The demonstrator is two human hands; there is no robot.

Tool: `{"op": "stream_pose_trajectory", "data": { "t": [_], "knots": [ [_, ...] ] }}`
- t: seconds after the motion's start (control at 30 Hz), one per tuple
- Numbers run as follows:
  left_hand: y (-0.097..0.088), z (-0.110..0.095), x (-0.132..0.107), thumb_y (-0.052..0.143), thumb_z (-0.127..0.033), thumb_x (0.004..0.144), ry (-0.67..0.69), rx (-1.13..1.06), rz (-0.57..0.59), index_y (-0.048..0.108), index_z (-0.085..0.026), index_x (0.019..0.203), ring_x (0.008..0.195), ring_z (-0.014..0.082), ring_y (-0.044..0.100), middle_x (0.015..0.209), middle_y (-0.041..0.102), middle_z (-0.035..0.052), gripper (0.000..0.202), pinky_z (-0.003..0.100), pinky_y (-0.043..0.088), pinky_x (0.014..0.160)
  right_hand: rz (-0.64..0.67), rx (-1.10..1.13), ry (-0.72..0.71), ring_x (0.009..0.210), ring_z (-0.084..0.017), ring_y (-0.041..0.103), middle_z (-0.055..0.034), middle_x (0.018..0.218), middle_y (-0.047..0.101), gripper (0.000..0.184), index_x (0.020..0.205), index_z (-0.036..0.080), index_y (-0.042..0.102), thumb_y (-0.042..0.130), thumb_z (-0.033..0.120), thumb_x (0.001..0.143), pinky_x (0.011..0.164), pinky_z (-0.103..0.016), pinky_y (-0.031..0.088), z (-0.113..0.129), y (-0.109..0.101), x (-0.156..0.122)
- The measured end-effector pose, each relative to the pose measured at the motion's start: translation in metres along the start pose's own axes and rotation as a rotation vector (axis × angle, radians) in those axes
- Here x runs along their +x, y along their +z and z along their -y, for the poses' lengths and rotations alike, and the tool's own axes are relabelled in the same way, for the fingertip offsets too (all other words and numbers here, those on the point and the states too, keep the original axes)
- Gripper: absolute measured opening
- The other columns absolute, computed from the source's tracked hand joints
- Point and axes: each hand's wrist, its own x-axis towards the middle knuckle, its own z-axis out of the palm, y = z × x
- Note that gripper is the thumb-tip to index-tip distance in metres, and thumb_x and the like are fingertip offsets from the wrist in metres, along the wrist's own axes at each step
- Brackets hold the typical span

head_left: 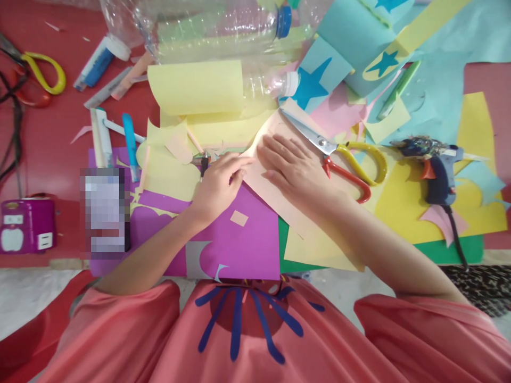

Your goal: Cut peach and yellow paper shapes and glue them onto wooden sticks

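Observation:
A pale peach paper sheet [275,183] lies at a slant in front of me, its left edge lifted a little. My right hand [293,165] rests flat on it, fingers stretched out. At the raised left edge, my left hand [221,181] has thumb and forefinger closed on the paper; its other fingers are curled and partly hidden. Scissors [329,149] with yellow and red handles lie just right of my right hand, their slightly parted blades across the sheet's upper part. Under the sheet are purple paper [247,250] and pale yellow paper [315,250].
Plastic bottles [223,24] lie at the back, one wrapped in yellow paper [195,88]. A glue gun [437,170] sits at the right on yellow paper. At the left are a phone [106,210], a purple box [27,226], glue sticks [101,138] and other scissors [46,72].

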Motion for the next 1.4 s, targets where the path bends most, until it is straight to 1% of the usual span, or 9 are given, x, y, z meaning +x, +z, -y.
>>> {"op": "stream_pose_trajectory", "data": {
  "t": [0.27, 0.37, 0.5, 0.57, 0.7, 0.87, 1.1, 1.3, 1.4],
  "knots": [
    [-0.023, -0.007, 0.004, 0.053, -0.015, 0.088, -0.124, -0.101, -0.035, 0.07, -0.021, 0.106, 0.105, 0.0175, 0.067, 0.11, 0.073, 0.0036, 0.026, 0.031, 0.055, 0.094, -0.093, -0.022, 0.104, 0.146, -0.03, 0.034, -0.0096, 0.155, 0.042, 0.054, 0.147, 0.021, 0.041, 0.039, 0.042, 0.098, 0.121, -0.055, 0.026, -0.031, -0.005, 0.004],
    [-0.048, -0.003, 0.006, 0.061, -0.017, 0.081, -0.165, -0.236, -0.024, 0.073, -0.022, 0.099, 0.093, 0.0163, 0.069, 0.106, 0.074, 0.0029, 0.023, 0.03, 0.059, 0.08, -0.151, -0.014, 0.143, 0.144, -0.032, 0.037, -0.0118, 0.153, 0.045, 0.051, 0.144, 0.019, 0.045, 0.039, 0.038, 0.098, 0.121, -0.058, 0.026, -0.04, -0.004, 0.007],
    [-0.077, 0.011, 0.006, 0.067, -0.013, 0.074, -0.229, -0.303, -0.156, 0.075, -0.026, 0.093, 0.093, 0.0171, 0.069, 0.1, 0.076, -0.0012, 0.025, 0.032, 0.059, 0.08, -0.25, 0.037, 0.201, 0.14, -0.03, 0.044, -0.0158, 0.146, 0.051, 0.045, 0.136, 0.014, 0.052, 0.038, 0.027, 0.095, 0.119, -0.053, 0.033, -0.035, -0.009, 0.009],
    [-0.08, 0.017, 0.007, 0.066, -0.013, 0.074, -0.256, -0.298, -0.106, 0.074, -0.025, 0.093, 0.09, 0.0181, 0.069, 0.099, 0.076, -0.0017, 0.025, 0.033, 0.06, 0.077, -0.347, 0.131, 0.211, 0.135, -0.027, 0.051, -0.0115, 0.139, 0.058, 0.04, 0.131, 0.02, 0.054, 0.037, 0.025, 0.095, 0.113, -0.052, 0.041, -0.029, -0.011, 0.009],
    [-0.067, 0.022, 0.009, 0.062, -0.015, 0.073, -0.24, -0.19, 0.073, 0.073, -0.023, 0.092, 0.076, 0.0156, 0.066, 0.097, 0.075, 0.0015, 0.023, 0.028, 0.056, 0.066, -0.454, 0.312, 0.255, 0.121, -0.021, 0.061, -0.0067, 0.123, 0.067, 0.036, 0.119, 0.024, 0.058, 0.033, 0.019, 0.094, 0.102, -0.046, 0.051, -0.022, -0.015, 0.007],
    [-0.046, 0.022, 0.01, 0.056, -0.01, 0.073, -0.144, 0.002, 0.004, 0.067, -0.025, 0.114, 0.058, 0.0092, 0.053, 0.08, 0.068, -0.0021, 0.045, 0.023, 0.05, 0.06, -0.391, 0.276, 0.225, 0.121, -0.024, 0.06, -0.0081, 0.125, 0.067, 0.037, 0.12, 0.024, 0.06, 0.042, 0.019, 0.089, 0.106, -0.049, 0.048, -0.013, -0.015, 0.007],
    [-0.037, 0.024, 0.009, 0.051, -0.007, 0.077, -0.075, 0.049, 0.046, 0.063, -0.024, 0.118, 0.079, 0.0127, 0.065, 0.099, 0.07, 0.0012, 0.046, 0.026, 0.055, 0.081, -0.243, 0.061, 0.012, 0.134, -0.03, 0.049, -0.0144, 0.136, 0.06, 0.051, 0.135, 0.017, 0.051, 0.049, 0.022, 0.085, 0.117, -0.058, 0.032, -0.01, 0.0, 0.006],
    [-0.038, 0.013, 0.004, 0.049, -0.008, 0.084, 0.075, 0.317, 0.038, 0.058, -0.028, 0.126, 0.126, 0.0269, 0.055, 0.131, 0.061, 0.0065, 0.047, 0.047, 0.045, 0.106, -0.222, 0.013, -0.054, 0.128, -0.031, 0.054, -0.013, 0.122, 0.067, 0.048, 0.133, 0.02, 0.052, 0.049, 0.021, 0.085, 0.118, -0.065, 0.024, -0.008, 0.002, 0.001],
    [-0.031, -0.009, -0.01, 0.048, -0.015, 0.091, 0.276, 0.401, 0.204, 0.053, -0.023, 0.133, 0.133, 0.0291, 0.05, 0.141, 0.056, 0.0113, 0.043, 0.051, 0.04, 0.111, -0.235, 0.003, -0.064, 0.123, -0.029, 0.058, -0.0116, 0.119, 0.069, 0.041, 0.128, 0.02, 0.056, 0.047, 0.021, 0.088, 0.118, -0.062, 0.025, -0.005, 0.002, 0.0]
  ]
}}
